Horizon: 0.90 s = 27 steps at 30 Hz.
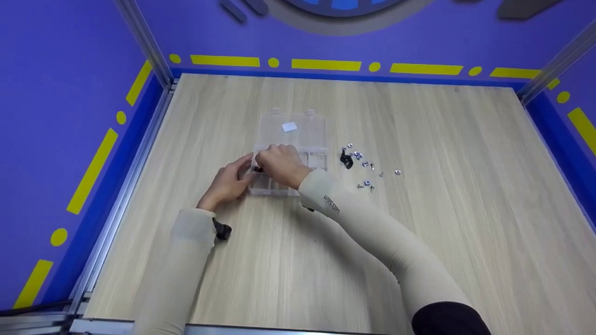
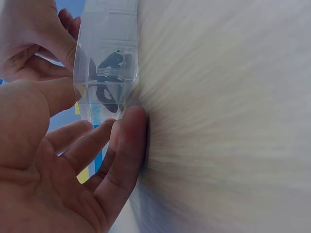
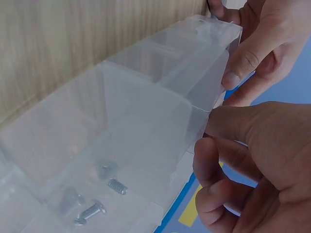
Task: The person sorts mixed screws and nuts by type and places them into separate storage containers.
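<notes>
Sleeves (image 1: 179, 260) foremost, we should brace the box (image 1: 316, 150) with our relaxed left hand (image 1: 227, 183), though our right hand (image 1: 281, 164) hides its grip.

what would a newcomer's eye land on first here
Probably the vivid blue-violet walls with yellow markings, behind and beside the wooden table. Next, the left hand and right hand at the open clear box, then the shiny metal hardware scattered to the box's right.

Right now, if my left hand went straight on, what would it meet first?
Likely the clear box; your left hand seems to touch its side, though depth is unclear.
</notes>
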### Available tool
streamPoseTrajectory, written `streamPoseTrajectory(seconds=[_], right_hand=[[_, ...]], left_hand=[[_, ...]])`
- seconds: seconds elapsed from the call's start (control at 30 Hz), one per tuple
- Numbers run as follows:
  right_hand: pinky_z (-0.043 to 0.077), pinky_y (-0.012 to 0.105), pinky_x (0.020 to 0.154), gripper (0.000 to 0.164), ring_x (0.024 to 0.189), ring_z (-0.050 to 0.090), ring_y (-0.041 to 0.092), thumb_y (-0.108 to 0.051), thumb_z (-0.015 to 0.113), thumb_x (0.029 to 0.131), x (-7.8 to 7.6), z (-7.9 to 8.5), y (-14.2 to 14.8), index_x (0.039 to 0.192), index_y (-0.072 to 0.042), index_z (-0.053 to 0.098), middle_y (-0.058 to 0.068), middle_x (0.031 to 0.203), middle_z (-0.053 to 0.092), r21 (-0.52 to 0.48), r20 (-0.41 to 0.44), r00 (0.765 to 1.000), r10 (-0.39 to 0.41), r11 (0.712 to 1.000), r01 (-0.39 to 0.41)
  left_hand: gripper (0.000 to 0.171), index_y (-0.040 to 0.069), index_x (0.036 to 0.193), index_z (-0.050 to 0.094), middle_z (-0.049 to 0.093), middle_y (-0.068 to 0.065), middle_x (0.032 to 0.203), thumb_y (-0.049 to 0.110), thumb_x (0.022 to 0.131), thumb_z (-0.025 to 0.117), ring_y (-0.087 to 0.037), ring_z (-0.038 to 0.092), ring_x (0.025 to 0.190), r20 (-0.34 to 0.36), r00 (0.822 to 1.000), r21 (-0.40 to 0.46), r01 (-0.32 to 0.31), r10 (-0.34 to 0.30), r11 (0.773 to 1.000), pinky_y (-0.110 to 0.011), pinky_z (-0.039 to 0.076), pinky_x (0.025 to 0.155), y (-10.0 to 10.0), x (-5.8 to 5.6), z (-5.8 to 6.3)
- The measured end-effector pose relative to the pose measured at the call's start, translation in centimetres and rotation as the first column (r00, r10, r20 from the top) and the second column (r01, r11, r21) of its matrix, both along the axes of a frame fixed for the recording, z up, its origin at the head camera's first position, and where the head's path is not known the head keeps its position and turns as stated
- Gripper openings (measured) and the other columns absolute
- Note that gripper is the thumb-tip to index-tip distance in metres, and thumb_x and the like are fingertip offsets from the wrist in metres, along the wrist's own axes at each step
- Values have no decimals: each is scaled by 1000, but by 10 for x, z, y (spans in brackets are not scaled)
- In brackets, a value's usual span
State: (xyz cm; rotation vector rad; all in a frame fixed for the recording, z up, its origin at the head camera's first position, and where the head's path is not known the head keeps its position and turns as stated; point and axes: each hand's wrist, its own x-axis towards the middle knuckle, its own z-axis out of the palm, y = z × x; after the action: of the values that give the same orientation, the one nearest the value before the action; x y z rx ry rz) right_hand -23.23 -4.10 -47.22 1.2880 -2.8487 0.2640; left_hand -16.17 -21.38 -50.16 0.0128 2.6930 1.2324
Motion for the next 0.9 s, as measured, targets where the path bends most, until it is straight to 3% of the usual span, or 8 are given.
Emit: streamPoseTrajectory(seconds=[0.27, 0.43, 0.6, 0.7, 0.77, 0.83, 0.9], right_hand=[[56, 43, 58, 23, 62, 50, 16, -8, 62, 100, 0, 0, 1, 81, -14, 75, 2, 76, 71, 0, -15, 1000, 3, 1000, -3], [56, 39, 61, 19, 66, 56, 15, -7, 62, 100, -1, 0, 8, 89, -12, 76, 1, 84, 74, -63, 36, 998, 54, 997, -52], [58, 36, 70, 13, 81, 68, 15, -11, 65, 101, -4, 1, 20, 104, -12, 78, 1, 100, 76, -192, 55, 989, 139, 973, -126], [59, 34, 74, 17, 88, 72, 17, -11, 64, 102, -7, 1, 30, 112, -10, 77, 3, 106, 76, -286, 14, 984, 176, 944, -165], [59, 33, 77, 19, 92, 73, 18, -11, 64, 102, -9, 2, 37, 117, -9, 76, 4, 110, 76, -332, -30, 985, 170, 928, -170], [59, 32, 80, 21, 94, 73, 19, -10, 64, 102, -11, 3, 43, 120, -10, 75, 5, 113, 75, -356, -61, 987, 148, 921, -160], [58, 33, 82, 22, 95, 73, 19, -11, 64, 102, -14, 4, 49, 121, -11, 74, 4, 115, 75, -361, -67, 990, 120, 923, -136]], left_hand=[[62, 11, 160, 38, 50, -14, 154, 25, 105, 60, -30, 59, 121, -8, 1000, 11, 13, -13, 1000, -46, 40, 109, 0, -1, 1], [62, 11, 160, 37, 50, -14, 154, 25, 105, 60, -30, 56, 125, -8, 1000, 11, 12, -12, 1000, -46, 37, 112, -1, -1, 0], [61, 13, 161, 37, 50, -13, 154, 27, 105, 60, -30, 61, 119, 2, 1000, 9, 7, -7, 1000, -46, 40, 109, -1, 0, 0], [61, 15, 161, 37, 51, -10, 154, 28, 105, 59, -25, 69, 90, 10, 1000, 8, 1, -2, 1000, -42, 51, 93, 0, -1, -1], [61, 15, 161, 38, 51, -9, 154, 29, 105, 60, -20, 67, 85, 8, 1000, 3, 1, -1, 1000, -39, 51, 90, 0, -1, -1], [61, 16, 161, 37, 50, -8, 155, 29, 105, 59, -17, 62, 66, 12, 1000, 7, 0, 0, 1000, -39, 55, 78, 1, 0, 0], [62, 16, 161, 36, 50, -8, 155, 29, 105, 60, -17, 59, 65, 13, 1000, 8, -2, 2, 1000, -39, 53, 81, 0, 0, 0]])
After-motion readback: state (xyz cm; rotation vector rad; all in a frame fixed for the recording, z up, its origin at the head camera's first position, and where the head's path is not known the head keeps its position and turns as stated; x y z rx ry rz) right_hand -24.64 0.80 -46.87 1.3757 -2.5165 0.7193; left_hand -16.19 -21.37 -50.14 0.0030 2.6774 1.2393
